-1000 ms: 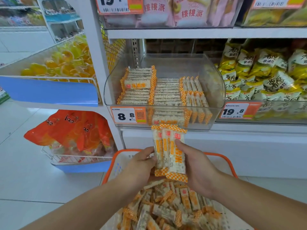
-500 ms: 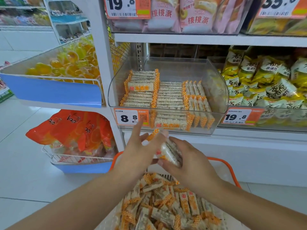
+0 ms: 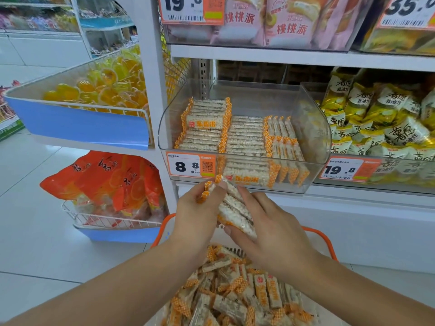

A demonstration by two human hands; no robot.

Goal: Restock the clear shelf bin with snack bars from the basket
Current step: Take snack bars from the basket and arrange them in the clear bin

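Observation:
A small stack of snack bars, white with orange checked ends, lies tilted between both hands just below the clear shelf bin. My left hand grips the stack's upper left end. My right hand holds its lower right side from beneath. The bin holds rows of the same bars on its left and middle; its right part shows bare plastic. The orange-rimmed basket below my hands is full of several loose bars.
An orange price tag reading 8.8 sits on the bin's front. Yellow snack bags fill the bin to the right. A blue-fronted tray of yellow sweets and orange packets in a wire rack stand at the left. White tiled floor lies beside the basket.
The bars stood upright and fanned between my hands; now they are gathered into a tilted stack, and my left hand has closed on its end. The view has moved closer to the shelf.

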